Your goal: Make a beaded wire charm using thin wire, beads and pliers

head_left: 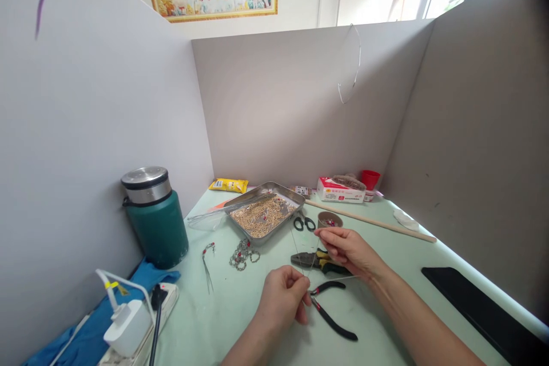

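My left hand (285, 293) is closed in a pinch on a thin wire (297, 245) near the front middle of the table. Farther right and higher, my right hand (343, 246) pinches a thin strand that runs down toward the left fingertips. Black-handled pliers (332, 317) lie just right of my left hand. Behind them, pliers with yellow and black handles (311, 260) lie partly under my right hand. A metal tray (266, 234) of gold beads stands beyond, with scissors (304, 223) at its right and a small round bowl (330, 218) of red beads.
Beaded chains (243, 254) and a wired bead piece (207, 266) lie on the left. A green flask (158, 229) and power strip (165, 311) stand far left. A wooden stick (373, 220), a box (341, 191) and a black slab (476, 303) are behind and right. Partitions enclose the table.
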`<state>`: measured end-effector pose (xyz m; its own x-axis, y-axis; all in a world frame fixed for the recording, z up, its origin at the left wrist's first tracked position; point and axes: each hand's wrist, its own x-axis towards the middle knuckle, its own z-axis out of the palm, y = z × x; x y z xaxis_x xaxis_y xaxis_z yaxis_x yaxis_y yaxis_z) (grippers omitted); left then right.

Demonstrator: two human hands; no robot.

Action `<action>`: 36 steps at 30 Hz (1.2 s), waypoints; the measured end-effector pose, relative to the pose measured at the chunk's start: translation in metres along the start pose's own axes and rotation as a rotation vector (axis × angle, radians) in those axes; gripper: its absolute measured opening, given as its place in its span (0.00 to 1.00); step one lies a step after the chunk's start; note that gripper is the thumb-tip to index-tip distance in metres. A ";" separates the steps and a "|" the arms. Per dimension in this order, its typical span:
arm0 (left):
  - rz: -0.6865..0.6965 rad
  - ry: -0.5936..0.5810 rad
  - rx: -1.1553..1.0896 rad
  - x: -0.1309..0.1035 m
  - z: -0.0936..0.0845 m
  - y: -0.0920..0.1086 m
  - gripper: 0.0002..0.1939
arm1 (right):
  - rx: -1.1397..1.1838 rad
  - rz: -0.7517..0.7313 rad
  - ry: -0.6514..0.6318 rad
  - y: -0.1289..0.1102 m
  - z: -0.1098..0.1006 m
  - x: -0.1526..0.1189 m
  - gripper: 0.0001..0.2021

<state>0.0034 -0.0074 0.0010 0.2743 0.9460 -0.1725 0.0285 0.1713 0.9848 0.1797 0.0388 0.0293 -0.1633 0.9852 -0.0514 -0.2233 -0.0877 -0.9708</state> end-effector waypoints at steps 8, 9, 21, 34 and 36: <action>0.082 0.058 -0.115 -0.001 -0.002 0.006 0.14 | -0.291 -0.039 0.015 -0.018 0.008 -0.012 0.11; 0.083 0.061 -0.120 -0.001 -0.002 0.007 0.15 | -0.309 -0.042 -0.008 -0.019 0.008 -0.013 0.11; 0.158 0.071 -0.189 -0.007 -0.007 0.019 0.14 | -0.443 -0.005 0.002 -0.023 -0.011 -0.011 0.10; 0.160 0.111 -0.298 -0.004 -0.014 0.021 0.16 | -0.820 -0.179 -0.227 0.002 0.028 -0.017 0.07; 0.167 0.103 -0.293 -0.005 -0.013 0.021 0.16 | -0.562 -0.146 -0.177 -0.003 0.037 -0.020 0.13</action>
<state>-0.0100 -0.0045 0.0224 0.1535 0.9878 -0.0249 -0.2895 0.0690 0.9547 0.1486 0.0141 0.0421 -0.3371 0.9377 0.0841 0.2786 0.1847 -0.9425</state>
